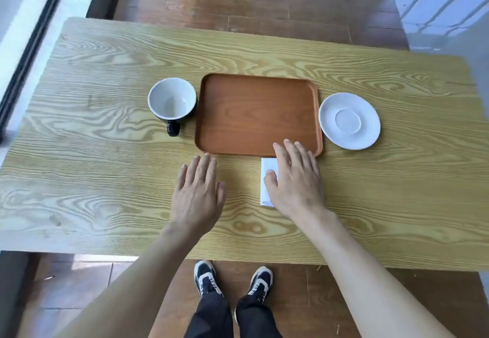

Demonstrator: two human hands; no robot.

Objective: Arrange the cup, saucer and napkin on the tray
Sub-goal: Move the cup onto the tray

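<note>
Tray [254, 115] sits mid-bench, bare, nothing loaded yet. Cup [172, 102] is just off its left edge, handle pointing toward the near edge of the bench; saucer [349, 120] just off its right edge. Napkin [267, 179] lies flat on the bench [105, 179] against the tray's near rim, toward its right corner, mostly covered by the right hand [295, 179], which is spread open with fingers flat, thumb on the white paper, gripping nothing. Left hand [198, 192] also open, palm down, hovering or resting on bare bench near the tray's near-left corner, can't tell which. Step in hand looks like the napkin pickup. Suggest: pinch a free edge between thumb and forefinger rather than pressing flat, lift clear of the rim, lay it along one side so the saucer gets the middle. Left hand could steady the tray.
</note>
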